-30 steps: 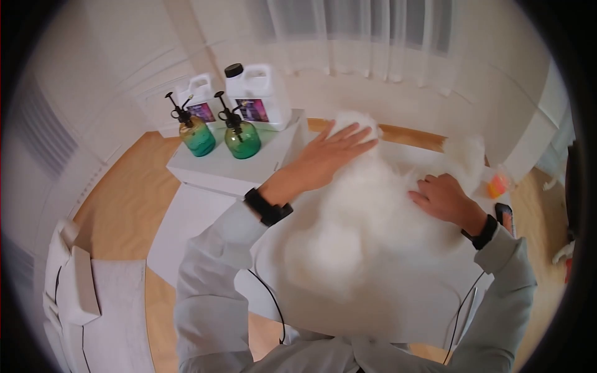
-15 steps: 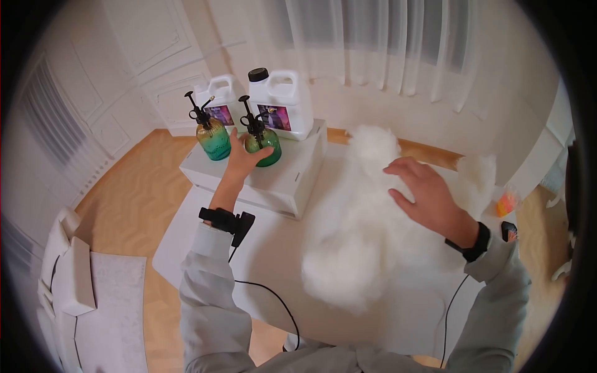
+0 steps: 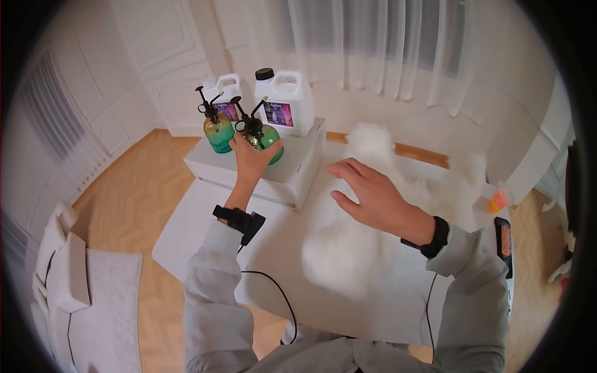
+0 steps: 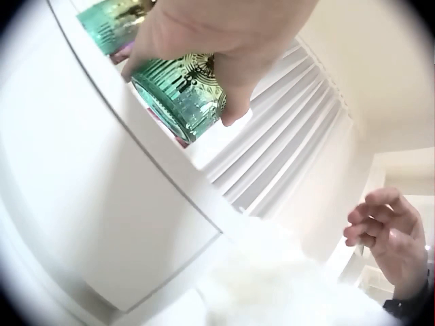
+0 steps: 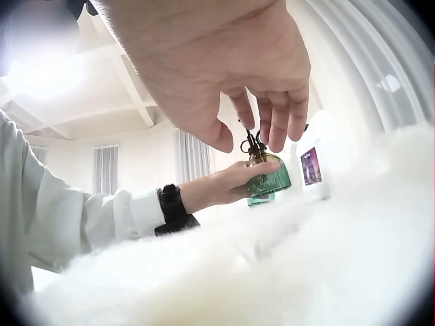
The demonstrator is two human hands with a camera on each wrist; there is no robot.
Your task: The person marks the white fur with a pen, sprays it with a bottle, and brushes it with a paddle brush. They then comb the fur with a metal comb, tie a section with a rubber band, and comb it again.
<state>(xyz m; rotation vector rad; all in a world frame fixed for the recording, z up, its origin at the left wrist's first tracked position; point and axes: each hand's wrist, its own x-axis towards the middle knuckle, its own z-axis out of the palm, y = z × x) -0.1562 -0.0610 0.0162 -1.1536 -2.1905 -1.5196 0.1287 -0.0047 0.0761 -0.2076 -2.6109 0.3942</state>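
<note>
My left hand (image 3: 252, 163) grips a green glass spray bottle (image 4: 178, 95), thumb on one side and fingers on the other. Its black pump top (image 3: 254, 126) rises above the hand. A second spray bottle (image 3: 217, 132), amber fading to teal, stands just left of it on the white box. Over the table hangs my right hand (image 3: 379, 200), fingers loosely bent and holding nothing. Beneath and behind that hand lies a heap of fluffy white fibre (image 3: 339, 258), which also fills the lower part of the right wrist view.
Two white jugs (image 3: 292, 118) with purple labels stand at the back of the white box (image 3: 249, 194). An orange-pink item (image 3: 497, 200) and a dark phone-like thing (image 3: 504, 245) lie at the table's right edge. Black cables (image 3: 280, 289) run down from both wrists.
My left hand has left the white fluff, moved left to the green spray bottle and closed round it. My right hand has lifted off the fluff and come left.
</note>
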